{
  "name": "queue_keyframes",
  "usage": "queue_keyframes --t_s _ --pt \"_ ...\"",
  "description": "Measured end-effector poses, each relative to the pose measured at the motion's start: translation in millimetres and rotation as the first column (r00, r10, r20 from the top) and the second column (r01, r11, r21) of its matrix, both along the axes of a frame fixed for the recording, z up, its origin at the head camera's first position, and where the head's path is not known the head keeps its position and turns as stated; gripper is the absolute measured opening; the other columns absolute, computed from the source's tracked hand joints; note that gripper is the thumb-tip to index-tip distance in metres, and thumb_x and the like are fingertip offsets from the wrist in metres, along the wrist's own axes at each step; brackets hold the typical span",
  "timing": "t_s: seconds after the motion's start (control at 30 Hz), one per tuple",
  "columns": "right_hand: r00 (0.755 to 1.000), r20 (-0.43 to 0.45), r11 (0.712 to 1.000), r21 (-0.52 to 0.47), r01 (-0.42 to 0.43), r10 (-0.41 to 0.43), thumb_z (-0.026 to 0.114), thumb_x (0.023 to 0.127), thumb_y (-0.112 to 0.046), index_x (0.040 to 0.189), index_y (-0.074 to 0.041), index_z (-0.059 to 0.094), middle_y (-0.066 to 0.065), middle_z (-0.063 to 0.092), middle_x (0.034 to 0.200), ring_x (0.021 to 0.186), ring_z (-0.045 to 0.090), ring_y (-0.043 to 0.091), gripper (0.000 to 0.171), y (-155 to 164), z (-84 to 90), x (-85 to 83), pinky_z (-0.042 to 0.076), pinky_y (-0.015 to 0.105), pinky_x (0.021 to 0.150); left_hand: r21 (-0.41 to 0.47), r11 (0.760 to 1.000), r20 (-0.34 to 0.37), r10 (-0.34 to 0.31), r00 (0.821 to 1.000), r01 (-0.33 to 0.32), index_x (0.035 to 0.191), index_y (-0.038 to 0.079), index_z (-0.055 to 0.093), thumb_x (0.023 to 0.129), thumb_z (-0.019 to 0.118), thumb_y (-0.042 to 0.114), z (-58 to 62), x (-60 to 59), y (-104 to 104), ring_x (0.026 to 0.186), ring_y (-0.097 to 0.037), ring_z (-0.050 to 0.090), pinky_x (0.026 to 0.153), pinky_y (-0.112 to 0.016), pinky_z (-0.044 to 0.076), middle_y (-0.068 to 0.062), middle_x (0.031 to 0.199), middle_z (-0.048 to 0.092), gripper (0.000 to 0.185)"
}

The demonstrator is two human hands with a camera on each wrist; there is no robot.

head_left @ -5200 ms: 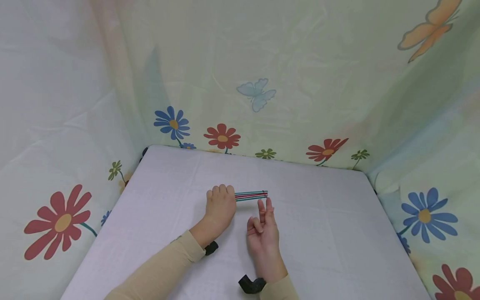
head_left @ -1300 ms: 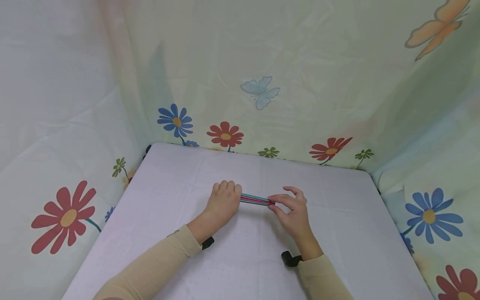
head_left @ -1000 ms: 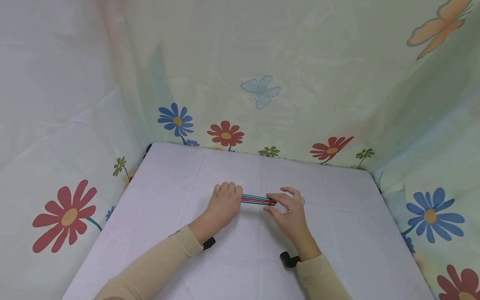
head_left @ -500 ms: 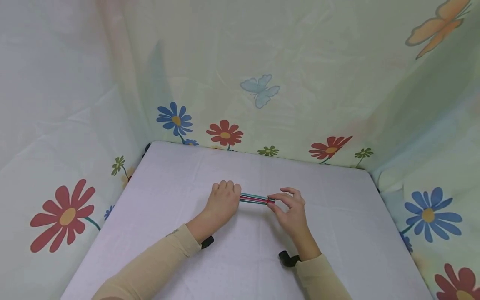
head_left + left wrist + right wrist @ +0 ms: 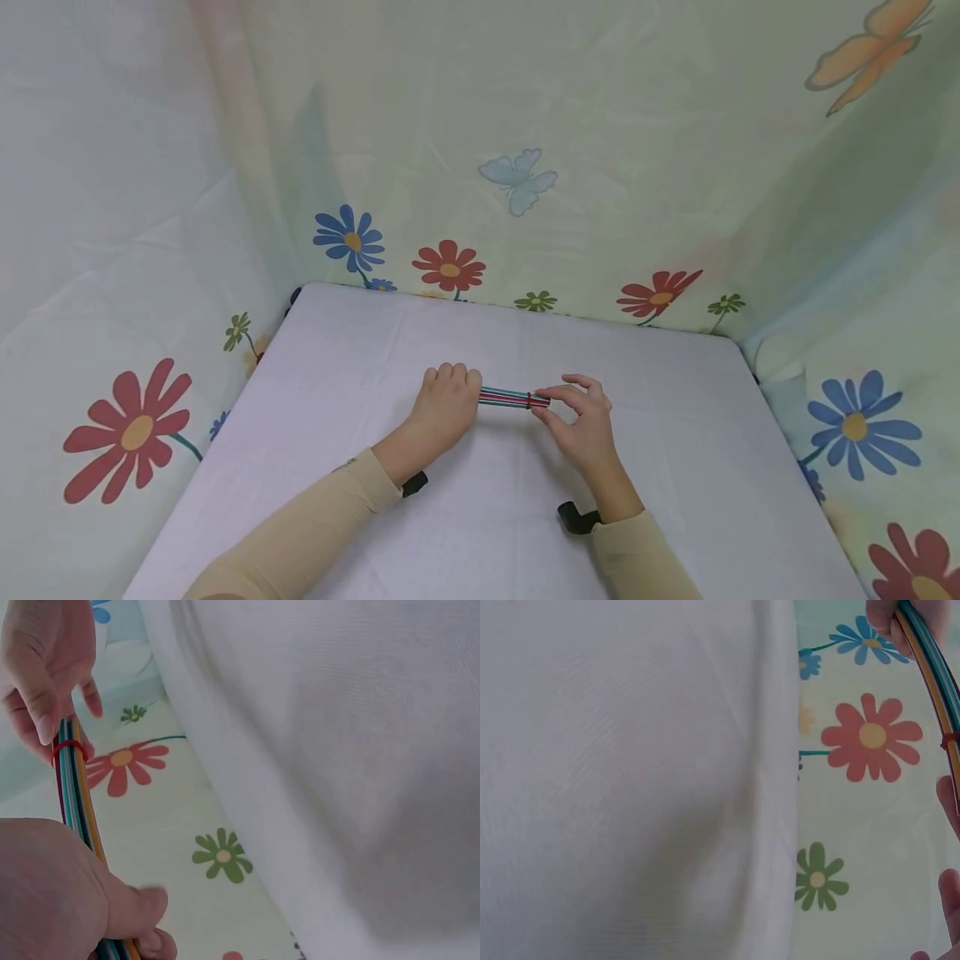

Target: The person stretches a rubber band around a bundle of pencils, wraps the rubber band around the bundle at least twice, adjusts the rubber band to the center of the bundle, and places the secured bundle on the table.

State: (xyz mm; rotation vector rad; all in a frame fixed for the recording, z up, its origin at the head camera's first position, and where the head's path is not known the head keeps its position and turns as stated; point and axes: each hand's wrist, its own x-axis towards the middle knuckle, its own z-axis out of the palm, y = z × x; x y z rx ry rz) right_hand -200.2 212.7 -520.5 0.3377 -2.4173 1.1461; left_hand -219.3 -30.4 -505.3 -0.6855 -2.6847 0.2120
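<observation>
A bundle of thin pencils (image 5: 502,397), teal, dark, pinkish and orange, lies level above the table between both hands. My left hand (image 5: 442,408) grips its left part in a fist, hiding that end. Around the bundle near the right end runs a red rubber band (image 5: 529,400), also plain in the left wrist view. My right hand (image 5: 588,429) has thumb and index finger on either side of the bundle's right end, close beside the band; its other fingers stand away. In the right wrist view, only fingertips (image 5: 949,796) of the right hand show at the edge.
A white cloth covers the table (image 5: 675,467). Curtains with printed flowers and butterflies (image 5: 517,179) rise around its back and sides. A black wrist-worn piece (image 5: 577,518) sits by the right cuff, another (image 5: 415,483) by the left.
The right hand, earlier palm up below the bundle's end, has turned over and now pinches there. Over the last second the red band has shifted left along the pencils. The left hand keeps its grip.
</observation>
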Motion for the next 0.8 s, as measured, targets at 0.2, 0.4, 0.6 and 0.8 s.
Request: queue_keyframes --t_s 0.2,0.4,0.6,0.8 --pt "0.991 -0.115 0.998 0.028 -0.065 0.067 0.094 0.078 -0.003 0.099 -0.012 0.084 0.006 0.083 0.098 0.131 0.053 0.039 0.025 -2.6 -1.5 -0.9 0.016 0.067 0.114 0.001 1.0 -0.017 -0.015 1.0 0.015 0.088 0.014 0.049 0.109 0.06 0.022 1.2 0.0 2.6 0.072 -0.016 0.041 0.066 -0.031 0.018 -0.001 0.08 0.051 0.025" --pt "0.966 -0.232 0.975 0.215 -0.061 0.112 0.094 0.078 -0.008 0.101 -0.013 0.085 0.004 0.084 0.095 0.125 0.058 0.04 0.026 -22.9 0.2 -0.9 0.019 0.074 0.108 0.0 1.0 -0.042 -0.022 0.999 0.022 0.09 0.015 0.052 0.107 0.063 0.026 2.5 3.2 8.3 0.074 -0.016 0.045 0.066 -0.03 0.018 0.0 0.082 0.053 0.023" --pt "0.973 -0.218 0.97 0.24 -0.027 0.081 0.099 0.073 -0.013 0.109 -0.011 0.083 0.007 0.084 0.101 0.127 0.058 0.042 0.039 -22.8 2.0 1.2 0.02 0.075 0.109 -0.01 1.0 -0.014 0.004 1.0 -0.004 0.092 0.015 0.053 0.107 0.064 0.027 -3.1 2.0 6.0 0.077 -0.017 0.05 0.066 -0.03 0.021 -0.001 0.085 0.056 0.023" --pt "0.964 -0.234 0.983 0.16 -0.091 0.127 0.095 0.075 -0.003 0.101 -0.01 0.082 0.007 0.083 0.1 0.126 0.056 0.042 0.03 -7.1 -3.9 -0.9 0.023 0.071 0.107 -0.003 1.0 0.029 0.013 1.0 -0.013 0.091 0.014 0.05 0.108 0.062 0.024 -9.1 -4.0 0.7 0.077 -0.017 0.046 0.067 -0.032 0.028 -0.002 0.084 0.053 0.023"
